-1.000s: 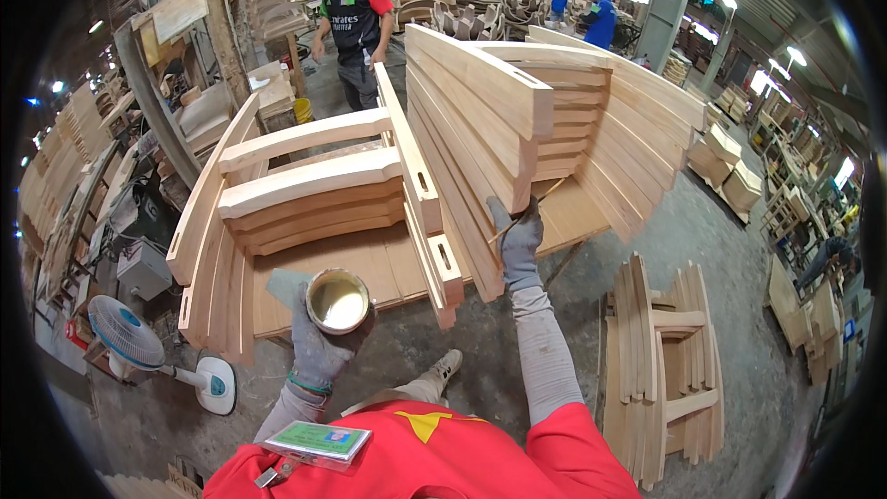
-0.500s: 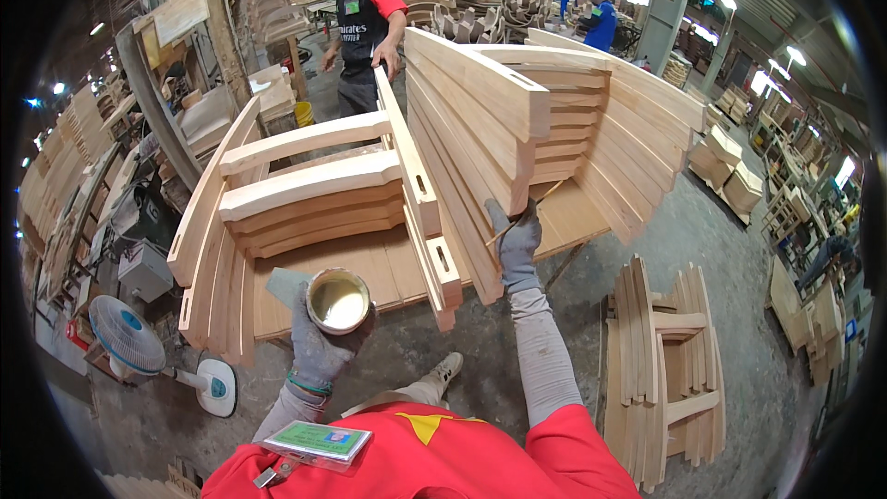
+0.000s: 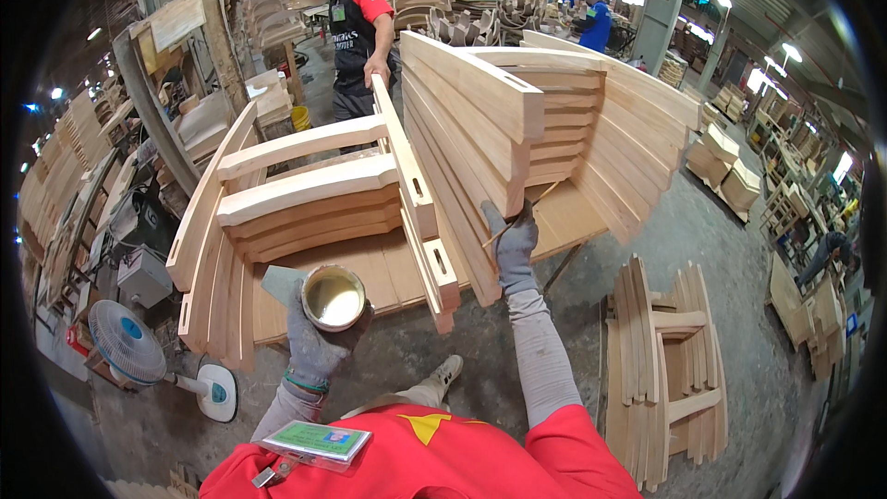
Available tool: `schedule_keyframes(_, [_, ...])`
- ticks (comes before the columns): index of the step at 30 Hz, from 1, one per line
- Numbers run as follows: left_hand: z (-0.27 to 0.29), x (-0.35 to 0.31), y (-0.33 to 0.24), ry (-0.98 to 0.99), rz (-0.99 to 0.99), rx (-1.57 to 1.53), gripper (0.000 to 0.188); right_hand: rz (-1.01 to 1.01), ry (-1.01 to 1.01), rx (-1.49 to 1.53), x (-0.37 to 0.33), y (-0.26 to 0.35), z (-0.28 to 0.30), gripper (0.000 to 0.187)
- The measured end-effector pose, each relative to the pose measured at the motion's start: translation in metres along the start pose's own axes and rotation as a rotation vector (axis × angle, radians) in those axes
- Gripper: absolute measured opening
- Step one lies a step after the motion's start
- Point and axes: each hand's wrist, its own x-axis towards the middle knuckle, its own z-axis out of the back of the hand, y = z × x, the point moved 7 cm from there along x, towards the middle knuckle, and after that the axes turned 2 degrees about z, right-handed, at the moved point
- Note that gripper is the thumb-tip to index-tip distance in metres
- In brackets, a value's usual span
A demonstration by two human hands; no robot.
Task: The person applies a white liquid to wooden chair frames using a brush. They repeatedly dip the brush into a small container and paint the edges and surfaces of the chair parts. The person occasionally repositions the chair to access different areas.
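In my gloved left hand (image 3: 312, 346) is a round cup (image 3: 334, 299) with a pale creamy liquid inside. A flat grey-green piece (image 3: 281, 284) sticks out beside the cup at the same hand; its kind is unclear. My gloved right hand (image 3: 516, 245) is closed around a thin wooden stick (image 3: 547, 192), close against the near end of the right stack of curved wooden frames (image 3: 471, 143). Left of it is another stack of wooden frames (image 3: 309, 192) with crossbars and slotted ends. Both stacks rest on a wooden tabletop (image 3: 370, 268).
Across the left stack a co-worker (image 3: 356, 32) has a hand on its top frame. A standing fan (image 3: 127, 342) is at my left. More wooden frames (image 3: 665, 370) are piled low at my right. Farther back are a grey pillar (image 3: 663, 14) and people in blue.
The co-worker has leaned left, and their hand now lies on the end of the frame's rail. My hands, the cup and the stick have barely moved.
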Motion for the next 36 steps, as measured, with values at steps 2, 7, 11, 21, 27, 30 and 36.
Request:
schedule_keyframes(2, [-0.001,-0.002,-0.010,0.009,-0.171,0.301,0.043,-0.023,0.008,-0.001,-0.001,0.001,0.000,0.052])
schedule_keyframes(7, [0.000,-0.002,-0.017,-0.007,-0.209,0.356,0.046,-0.060,0.021,0.011,-0.002,0.006,0.000,0.049])
schedule_keyframes(11, [0.000,-0.001,-0.005,-0.020,0.037,-0.096,0.048,-0.083,0.026,0.001,-0.001,0.001,0.000,0.050])
schedule_keyframes(21, [0.005,0.003,-0.011,-0.018,-0.068,0.069,0.048,0.009,0.001,-0.010,0.000,0.002,-0.002,0.054])
schedule_keyframes(27, [-0.001,-0.008,-0.033,-0.050,-0.269,0.437,0.047,0.068,-0.033,0.091,0.000,0.005,-0.003,0.050])
schedule_keyframes(30, [-0.002,-0.014,-0.047,-0.069,-0.412,0.679,0.045,0.053,0.003,0.116,-0.001,0.004,-0.002,0.051])
schedule_keyframes(36, [0.012,-0.008,-0.047,-0.028,-0.115,-0.061,0.040,0.060,0.013,0.185,0.000,0.007,-0.001,0.050])
